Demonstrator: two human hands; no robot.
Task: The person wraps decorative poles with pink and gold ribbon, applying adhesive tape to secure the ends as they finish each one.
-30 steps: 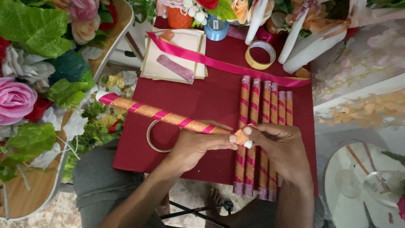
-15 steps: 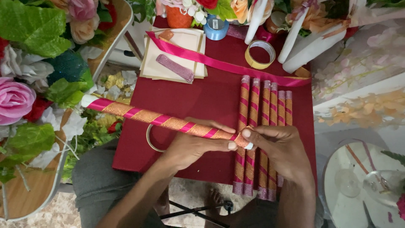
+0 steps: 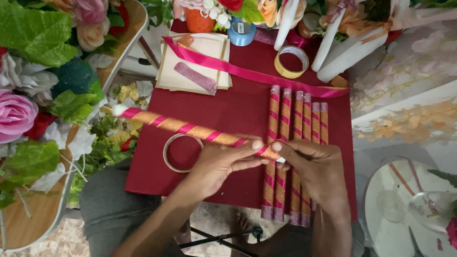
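Head view: left hand (image 3: pixel 223 164) and right hand (image 3: pixel 314 169) are both pinching closed on one pink-and-gold wrapped stick (image 3: pixel 190 129), lying over the maroon cloth (image 3: pixel 233 112). Five finished sticks (image 3: pixel 297 138) are lying on that cloth under the hands; one metal ring (image 3: pixel 177 152) is sitting beside them, two tape rolls (image 3: pixel 291 61) near its far edge.

The right hand (image 3: pixel 314 173) and left hand (image 3: pixel 223 164) cover the near end of the wrapped stick (image 3: pixel 190 129), so how its tip is finished cannot be told. Both hands also hide the middle stretch of the five finished sticks (image 3: pixel 297 119) lying on the maroon cloth (image 3: pixel 228 109). The pink rose (image 3: pixel 14 116) is cut off by the left edge, the white tubes (image 3: pixel 333 43) by the top edge. The glass (image 3: pixel 428 207) at lower right is blurred
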